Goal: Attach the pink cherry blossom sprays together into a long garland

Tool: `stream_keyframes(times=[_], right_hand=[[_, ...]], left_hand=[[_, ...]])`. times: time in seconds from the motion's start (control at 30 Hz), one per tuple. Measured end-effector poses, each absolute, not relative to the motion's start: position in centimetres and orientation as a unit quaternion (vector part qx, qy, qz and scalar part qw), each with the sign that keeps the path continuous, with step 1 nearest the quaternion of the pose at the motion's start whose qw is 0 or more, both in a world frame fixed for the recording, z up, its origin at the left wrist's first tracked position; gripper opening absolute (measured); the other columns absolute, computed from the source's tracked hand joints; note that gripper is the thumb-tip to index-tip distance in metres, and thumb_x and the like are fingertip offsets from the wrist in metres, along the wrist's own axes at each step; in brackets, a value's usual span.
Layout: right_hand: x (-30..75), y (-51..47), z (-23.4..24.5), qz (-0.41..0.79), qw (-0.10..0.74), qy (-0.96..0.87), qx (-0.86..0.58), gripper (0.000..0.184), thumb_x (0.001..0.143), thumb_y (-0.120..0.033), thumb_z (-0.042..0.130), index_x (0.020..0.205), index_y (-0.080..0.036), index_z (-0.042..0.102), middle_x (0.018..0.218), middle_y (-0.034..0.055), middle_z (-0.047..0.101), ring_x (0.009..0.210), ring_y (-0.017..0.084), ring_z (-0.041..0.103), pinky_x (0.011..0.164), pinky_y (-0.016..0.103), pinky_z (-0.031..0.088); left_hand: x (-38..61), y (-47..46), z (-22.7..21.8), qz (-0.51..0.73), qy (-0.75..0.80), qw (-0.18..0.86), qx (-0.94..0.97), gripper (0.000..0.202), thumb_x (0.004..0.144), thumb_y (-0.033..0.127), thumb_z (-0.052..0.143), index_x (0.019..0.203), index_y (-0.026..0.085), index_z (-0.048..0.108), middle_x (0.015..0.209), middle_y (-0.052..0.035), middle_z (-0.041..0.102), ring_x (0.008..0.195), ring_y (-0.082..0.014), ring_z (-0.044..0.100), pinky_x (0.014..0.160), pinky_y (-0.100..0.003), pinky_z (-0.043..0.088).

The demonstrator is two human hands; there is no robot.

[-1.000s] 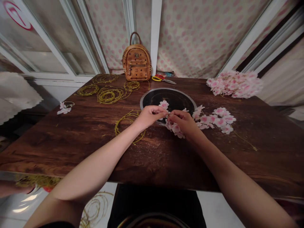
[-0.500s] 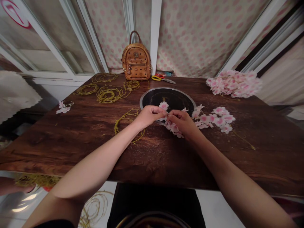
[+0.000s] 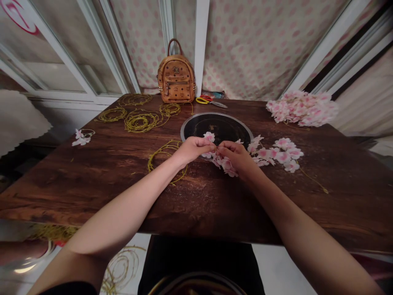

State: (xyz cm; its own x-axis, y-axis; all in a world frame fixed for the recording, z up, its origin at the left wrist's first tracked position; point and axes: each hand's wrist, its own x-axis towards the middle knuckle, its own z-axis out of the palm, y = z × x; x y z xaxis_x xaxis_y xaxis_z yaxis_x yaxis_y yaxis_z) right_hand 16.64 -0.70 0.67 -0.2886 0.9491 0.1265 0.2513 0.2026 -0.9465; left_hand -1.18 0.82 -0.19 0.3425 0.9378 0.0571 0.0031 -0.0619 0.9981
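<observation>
My left hand and my right hand meet at the near rim of a round black inset in the table. Both are closed in a pinch on a garland of pink and white artificial blossoms. The exact spot between the fingertips is too small to make out. From my right hand the flowered stretch runs out to the right and ends in a bare yellow-green stem. Beside my left wrist lies a loose coil of yellow-green vine, partly hidden by the forearm.
Several vine coils lie at the back left of the wooden table, a small blossom sprig near its left edge. A brown backpack and scissors stand at the back; a blossom heap is back right.
The blossom above my left fingers has shifted slightly left and down. Both hands keep nearly the same place and pinch. At lower left, a person's limb has moved a little to the right.
</observation>
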Motion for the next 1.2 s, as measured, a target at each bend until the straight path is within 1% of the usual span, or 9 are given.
stream_keyframes(times=[0.17,0.3,0.43,0.57,0.77,0.9,1.03,1.2], right_hand=[[16.63,-0.67,0.65,0.396,0.373,-0.701,-0.461,0.019,0.081,-0.027,0.053,0.064,-0.020,0.056,0.061,-0.0016,0.052,0.059,0.013,0.043,0.059,0.029,0.032],[16.45,-0.57,0.40,0.413,0.386,-0.692,-0.448,0.019,0.082,-0.029,0.053,0.067,-0.019,0.057,0.064,-0.0011,0.054,0.062,0.013,0.044,0.062,0.029,0.034],[16.46,-0.28,0.01,0.423,0.400,-0.693,-0.425,0.018,0.083,-0.031,0.054,0.070,-0.019,0.059,0.068,-0.0007,0.053,0.065,0.014,0.044,0.065,0.029,0.033],[16.62,-0.08,-0.01,0.430,0.396,-0.691,-0.425,0.018,0.083,-0.032,0.055,0.072,-0.020,0.060,0.066,-0.0012,0.050,0.062,0.013,0.041,0.062,0.029,0.030],[16.70,-0.30,0.44,0.434,0.377,-0.696,-0.430,0.021,0.082,-0.034,0.054,0.068,-0.020,0.059,0.068,0.0000,0.054,0.064,0.014,0.044,0.065,0.030,0.033],[16.68,-0.39,0.48,0.431,0.371,-0.698,-0.436,0.021,0.081,-0.034,0.055,0.066,-0.019,0.058,0.066,0.0000,0.054,0.064,0.014,0.044,0.064,0.030,0.033],[16.59,-0.44,0.36,0.410,0.374,-0.708,-0.436,0.023,0.082,-0.033,0.054,0.064,-0.019,0.056,0.064,-0.0005,0.052,0.063,0.014,0.044,0.063,0.030,0.033],[16.52,-0.55,0.36,0.386,0.375,-0.721,-0.436,0.021,0.083,-0.030,0.053,0.066,-0.019,0.057,0.064,0.0001,0.054,0.065,0.014,0.046,0.065,0.030,0.035]], left_hand=[[-1.07,0.90,-0.38,0.416,0.398,0.559,0.597,0.008,0.078,0.020,0.069,0.081,0.015,0.074,0.084,-0.0048,0.075,0.075,-0.0120,0.065,0.081,-0.028,0.047],[-1.27,0.95,-0.29,0.424,0.392,0.566,0.588,0.010,0.077,0.021,0.070,0.084,0.014,0.074,0.085,-0.0059,0.075,0.077,-0.0127,0.065,0.083,-0.029,0.047],[-1.47,0.96,-0.13,0.439,0.394,0.566,0.576,0.012,0.077,0.020,0.070,0.085,0.012,0.073,0.081,-0.0063,0.074,0.073,-0.0120,0.064,0.078,-0.028,0.047],[-1.53,0.85,0.11,0.440,0.407,0.552,0.581,0.012,0.077,0.020,0.071,0.085,0.013,0.074,0.078,-0.0049,0.073,0.067,-0.0106,0.061,0.071,-0.026,0.047],[-1.52,0.91,0.09,0.434,0.406,0.551,0.586,0.012,0.074,0.023,0.074,0.083,0.015,0.075,0.085,-0.0054,0.075,0.076,-0.0126,0.065,0.080,-0.028,0.048],[-1.54,1.06,-0.23,0.421,0.416,0.542,0.597,0.013,0.074,0.026,0.074,0.082,0.016,0.075,0.088,-0.0059,0.076,0.078,-0.0141,0.067,0.081,-0.030,0.049],[-1.48,1.00,-0.20,0.417,0.422,0.538,0.599,0.012,0.074,0.024,0.074,0.083,0.016,0.076,0.088,-0.0062,0.076,0.077,-0.0133,0.067,0.082,-0.029,0.049],[-1.37,0.88,-0.10,0.411,0.426,0.547,0.592,0.012,0.076,0.023,0.072,0.085,0.016,0.076,0.090,-0.0068,0.076,0.081,-0.0140,0.067,0.084,-0.031,0.049]])
